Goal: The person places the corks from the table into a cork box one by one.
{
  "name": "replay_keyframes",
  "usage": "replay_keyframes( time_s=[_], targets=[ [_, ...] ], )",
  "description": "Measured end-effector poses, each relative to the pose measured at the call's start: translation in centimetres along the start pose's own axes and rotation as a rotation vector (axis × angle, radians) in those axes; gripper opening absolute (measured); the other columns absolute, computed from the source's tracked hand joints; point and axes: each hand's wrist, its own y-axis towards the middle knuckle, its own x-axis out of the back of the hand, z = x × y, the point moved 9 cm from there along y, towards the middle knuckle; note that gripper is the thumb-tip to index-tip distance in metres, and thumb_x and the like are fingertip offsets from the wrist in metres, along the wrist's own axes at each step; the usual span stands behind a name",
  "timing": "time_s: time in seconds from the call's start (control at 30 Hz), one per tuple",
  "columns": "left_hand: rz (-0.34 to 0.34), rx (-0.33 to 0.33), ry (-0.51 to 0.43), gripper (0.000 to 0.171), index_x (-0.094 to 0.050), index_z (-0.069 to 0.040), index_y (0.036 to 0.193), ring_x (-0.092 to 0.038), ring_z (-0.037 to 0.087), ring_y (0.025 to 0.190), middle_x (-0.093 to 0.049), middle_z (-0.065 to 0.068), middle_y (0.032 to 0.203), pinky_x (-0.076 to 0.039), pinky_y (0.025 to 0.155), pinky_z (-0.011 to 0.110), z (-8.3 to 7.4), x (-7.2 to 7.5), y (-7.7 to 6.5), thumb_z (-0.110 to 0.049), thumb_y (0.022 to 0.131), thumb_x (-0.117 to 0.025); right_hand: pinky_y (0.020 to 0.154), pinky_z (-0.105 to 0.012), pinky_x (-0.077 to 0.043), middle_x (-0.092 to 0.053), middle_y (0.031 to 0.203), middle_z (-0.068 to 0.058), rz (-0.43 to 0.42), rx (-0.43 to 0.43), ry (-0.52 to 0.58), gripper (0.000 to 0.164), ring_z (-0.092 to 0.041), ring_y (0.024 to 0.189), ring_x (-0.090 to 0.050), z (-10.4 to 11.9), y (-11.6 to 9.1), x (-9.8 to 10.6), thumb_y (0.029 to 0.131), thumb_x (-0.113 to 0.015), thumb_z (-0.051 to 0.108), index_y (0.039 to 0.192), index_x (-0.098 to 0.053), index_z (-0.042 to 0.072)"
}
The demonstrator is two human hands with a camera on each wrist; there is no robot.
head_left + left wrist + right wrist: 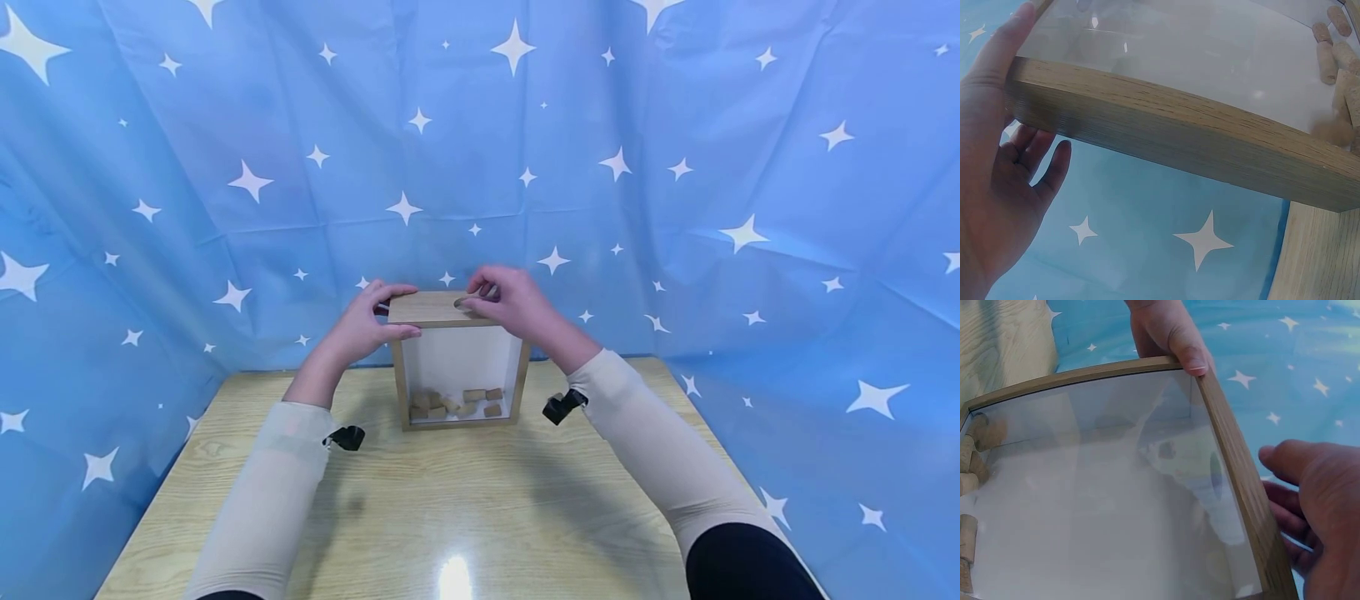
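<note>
A wooden shadow box with a clear front stands upright on the table. Several corks lie at the bottom inside it. My left hand grips its top left corner, thumb along the front edge and fingers behind. At the top face, my right hand has its thumb beside a round hole, with the fingers bent above. In the right wrist view, blue cloth shows between the right thumb and the fingers, and no cork appears there. The far fingers of that hand are partly hidden behind the frame.
The light wood table stretches in front of the box. A blue curtain with white stars hangs behind and at both sides. Small black wrist straps stick out from the pale sleeves.
</note>
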Motion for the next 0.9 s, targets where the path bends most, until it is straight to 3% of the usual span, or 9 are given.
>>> replay_keyframes(
  time_s=[0.23,0.57,0.7,0.9],
  targets=[
    [0.006,-0.005,0.022,0.075,-0.060,-0.022,0.160,-0.053,0.033,0.123,-0.053,0.007,0.133,-0.049,0.102,0.058,0.0,-0.1,0.0,-0.037,0.093,-0.093,0.087,-0.040,-0.060,-0.073,0.109,-0.007,-0.062,0.023,0.025,0.006,-0.024,0.100,-0.067,-0.5,-1.7,1.6,0.102,-0.081,0.008,0.105,-0.075,0.007],
    [0.002,0.002,0.031,0.074,-0.062,-0.030,0.158,-0.052,0.032,0.123,-0.053,0.006,0.135,-0.047,0.102,0.059,0.2,0.0,0.1,-0.041,0.092,-0.093,0.086,-0.049,-0.057,-0.072,0.102,-0.005,-0.175,0.039,0.023,0.005,-0.022,0.096,-0.065,-1.6,-4.8,4.7,0.101,-0.081,0.006,0.103,-0.076,0.008],
    [0.005,0.002,0.031,0.077,-0.061,-0.026,0.159,-0.053,0.033,0.125,-0.054,0.006,0.135,-0.048,0.103,0.059,0.1,-0.1,0.0,-0.043,0.091,-0.094,0.085,-0.044,-0.056,-0.073,0.101,-0.007,-0.237,0.052,0.039,0.006,-0.021,0.096,-0.065,-2.4,-6.2,5.8,0.100,-0.082,0.003,0.100,-0.077,0.005],
    [0.000,0.001,0.029,0.074,-0.061,-0.024,0.159,-0.053,0.033,0.124,-0.054,0.007,0.133,-0.048,0.103,0.059,0.1,0.0,0.0,-0.033,0.093,-0.094,0.084,-0.037,-0.055,-0.072,0.099,-0.007,-0.282,0.000,0.048,0.006,-0.019,0.094,-0.064,-4.8,-8.8,6.8,0.100,-0.082,0.003,0.098,-0.078,0.007]
  ],
)
